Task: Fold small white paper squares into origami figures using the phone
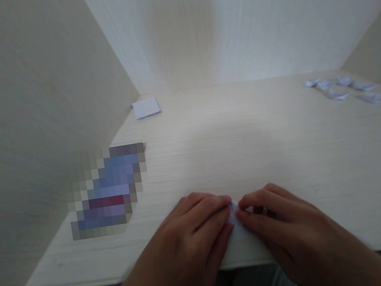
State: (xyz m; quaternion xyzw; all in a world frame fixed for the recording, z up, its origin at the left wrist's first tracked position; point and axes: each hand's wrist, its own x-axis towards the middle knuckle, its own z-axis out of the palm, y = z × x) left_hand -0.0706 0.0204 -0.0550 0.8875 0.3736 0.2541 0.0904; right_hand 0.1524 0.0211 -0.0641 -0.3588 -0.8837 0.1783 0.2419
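Near the front edge of the tabletop, a small piece of white folded paper point(238, 229) lies between my two hands. Its top comes to a point, and its sides are partly covered by my fingers. My left hand point(200, 232) presses on the paper's left side with its fingers held together. From the other side, my right hand point(276, 216) pinches the paper's right edge near the tip, thumb and index finger close together. The paper's lower part rests on the table.
The pale wooden tabletop point(235, 155) is bounded by panels left, right and behind. A stack of white paper point(146, 108) sits at the back left. A blurred-out rectangular object point(114, 183) lies at the left. Several small folded paper pieces point(339, 93) lie at the back right.
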